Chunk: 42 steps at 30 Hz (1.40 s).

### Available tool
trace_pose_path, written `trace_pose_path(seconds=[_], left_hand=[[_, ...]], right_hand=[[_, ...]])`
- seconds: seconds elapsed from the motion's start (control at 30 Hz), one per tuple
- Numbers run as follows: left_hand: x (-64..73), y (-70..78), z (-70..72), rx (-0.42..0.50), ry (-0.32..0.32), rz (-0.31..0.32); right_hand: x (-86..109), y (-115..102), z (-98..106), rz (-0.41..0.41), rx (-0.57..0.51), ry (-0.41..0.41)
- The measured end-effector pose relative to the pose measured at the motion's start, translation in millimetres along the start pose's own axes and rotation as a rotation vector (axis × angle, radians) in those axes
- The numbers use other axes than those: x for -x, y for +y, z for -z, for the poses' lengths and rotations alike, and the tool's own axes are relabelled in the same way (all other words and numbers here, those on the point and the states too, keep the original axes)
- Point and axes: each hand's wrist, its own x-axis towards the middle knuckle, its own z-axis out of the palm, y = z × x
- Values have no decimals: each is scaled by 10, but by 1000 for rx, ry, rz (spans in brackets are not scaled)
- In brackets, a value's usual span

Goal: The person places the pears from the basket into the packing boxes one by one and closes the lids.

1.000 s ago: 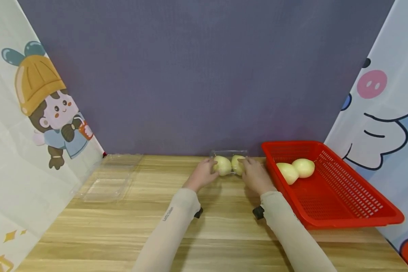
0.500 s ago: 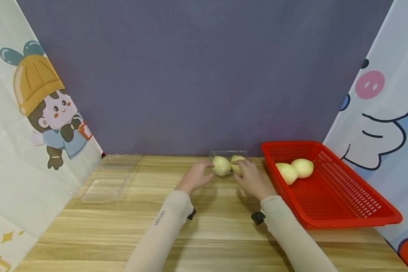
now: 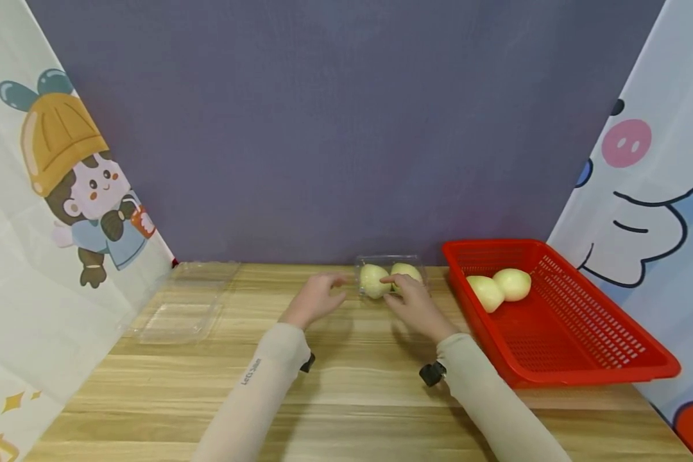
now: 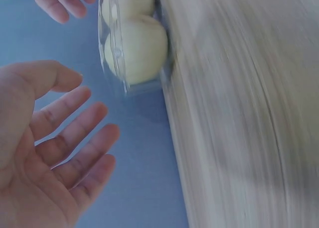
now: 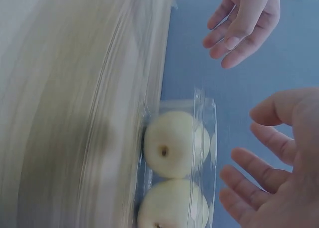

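Two pale yellow pears, the left one [image 3: 374,282] and the right one [image 3: 411,272], sit side by side in a clear plastic box [image 5: 213,123] at the table's back edge. I cannot tell whether its lid is fastened. My left hand [image 3: 314,300] hovers left of the box, apart from it, fingers loosely bent around nothing; the left wrist view shows its palm. In front of the box is my right hand [image 3: 418,308], partly covering it in the head view. Its fingers are loosely spread and hold nothing, and the right wrist view shows a gap to the box.
At right stands a red perforated plastic basket [image 3: 491,333] with two more pears [image 3: 513,284] in its far left part. An open clear plastic container [image 3: 179,321] lies at the table's left. A grey-blue cloth [image 3: 346,128] hangs behind the wooden table [image 3: 346,410].
My hands have let go of the pears in the box and drawn back: the left hand moved left and nearer, the right slightly left and nearer. Box and pears stay in place.
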Motion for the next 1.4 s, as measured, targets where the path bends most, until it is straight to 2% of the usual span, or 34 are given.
trace_pose_path(seconds=[0.37, 0.57, 0.9, 1.13, 1.4], left_hand=[[141, -191, 127, 4, -10, 99], [231, -271, 229, 25, -17, 144], [394, -480, 439, -1, 8, 160], [529, -596, 598, -7, 39, 176], [636, -770, 678, -33, 87, 180]], right_hand=[[-25, -123, -171, -39, -70, -49], [-46, -217, -280, -62, -114, -114], [-63, -370, -472, -41, -93, -151], [-102, -438, -618, 16, -86, -143], [-112, -570, -721, -25, -113, -173]])
